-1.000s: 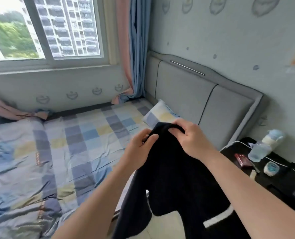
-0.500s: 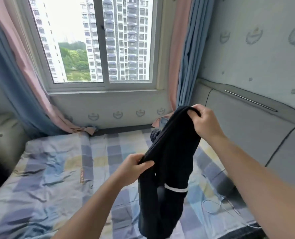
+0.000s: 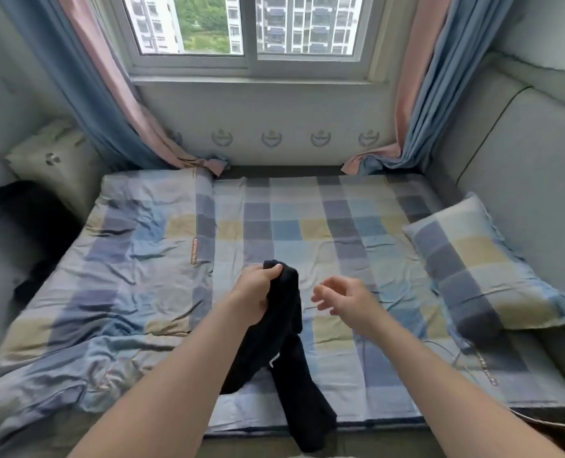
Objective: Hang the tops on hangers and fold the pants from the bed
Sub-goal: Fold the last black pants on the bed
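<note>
Black knit garment (image 3: pixel 286 328) hangs from the left hand (image 3: pixel 254 300), fingers clenched on its top, trailing below them onto the checked bed (image 3: pixel 307 226). Right hand (image 3: pixel 348 300) beside them, fingers loose and empty, likely poised to regrip.

No text is reading clearly. A narrow orange lettered tag (image 3: pixel 193 251) is showing on the checked blue-and-yellow cotton duvet (image 3: pixel 142 242), left of the fingers (image 3: pixel 272 271) of the left hand (image 3: pixel 254 297), but its characters are blurring out. A second orange lettered tag (image 3: pixel 487 371) is lying well right of the fingers (image 3: pixel 324 289) of the right hand (image 3: pixel 347 300), equally unreadable.
</note>
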